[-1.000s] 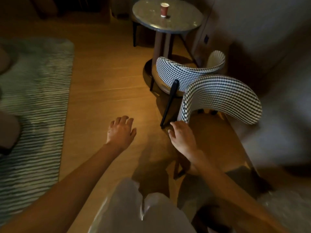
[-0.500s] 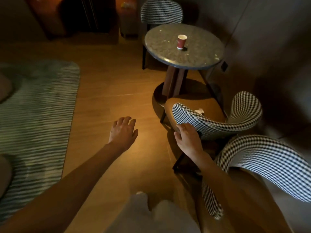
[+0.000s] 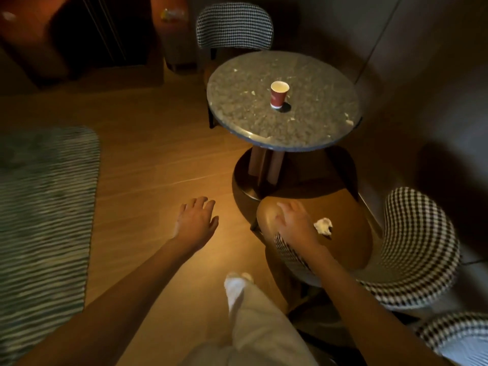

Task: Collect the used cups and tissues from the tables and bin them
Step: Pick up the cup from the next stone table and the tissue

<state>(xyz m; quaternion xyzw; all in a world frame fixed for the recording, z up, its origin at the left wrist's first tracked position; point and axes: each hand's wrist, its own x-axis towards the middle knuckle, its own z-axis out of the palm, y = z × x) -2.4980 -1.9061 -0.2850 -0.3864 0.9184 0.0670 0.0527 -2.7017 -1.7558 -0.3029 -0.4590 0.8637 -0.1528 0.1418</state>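
A red paper cup (image 3: 279,94) stands upright near the middle of a round stone-topped table (image 3: 237,112). A crumpled white tissue (image 3: 323,226) lies on the brown seat of a checked chair (image 3: 420,241) in front of the table. My right hand (image 3: 295,224) hovers over that seat, fingers spread, just left of the tissue and holding nothing. My left hand (image 3: 195,223) is out over the wooden floor, open and empty.
A second checked chair (image 3: 234,25) stands behind the table, and part of a third (image 3: 459,336) shows at the lower right. A striped green rug (image 3: 45,220) covers the floor on the left. A dark wall runs along the right.
I have walked closer to the table; the cup and table now look larger. My right hand has moved from the chair's backrest to over the seat, and the tissue has come fully into sight.
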